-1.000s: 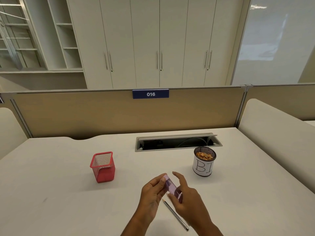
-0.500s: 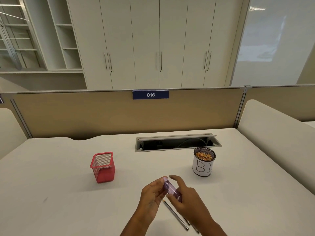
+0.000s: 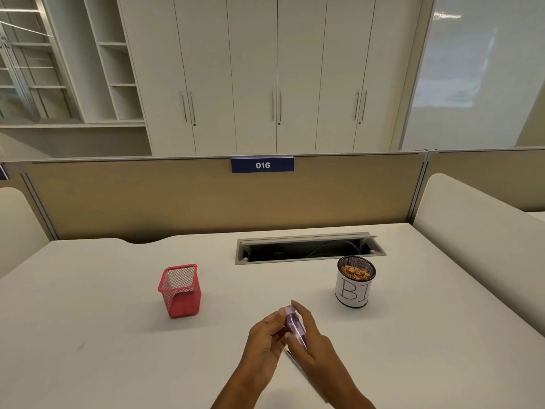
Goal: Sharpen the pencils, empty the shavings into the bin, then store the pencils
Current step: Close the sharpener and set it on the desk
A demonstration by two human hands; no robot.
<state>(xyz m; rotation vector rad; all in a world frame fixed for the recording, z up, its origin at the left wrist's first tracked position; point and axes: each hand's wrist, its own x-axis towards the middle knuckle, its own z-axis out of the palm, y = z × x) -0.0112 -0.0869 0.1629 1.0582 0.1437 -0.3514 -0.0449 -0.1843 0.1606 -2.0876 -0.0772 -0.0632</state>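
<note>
Since a second ago both hands have drawn closer, left hand and right hand pinching the purple sharpener above the desk near the pencil; I judge it light, slick plastic, best held by its flat sides over the bin.

Office: numbered desk partition, storage cabinets.

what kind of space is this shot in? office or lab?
Most likely an open-plan office workstation: a white desk with an open cable hatch set into it, a tan divider panel carrying a blue tag reading 016, and a wall of tall cabinets behind.
</note>
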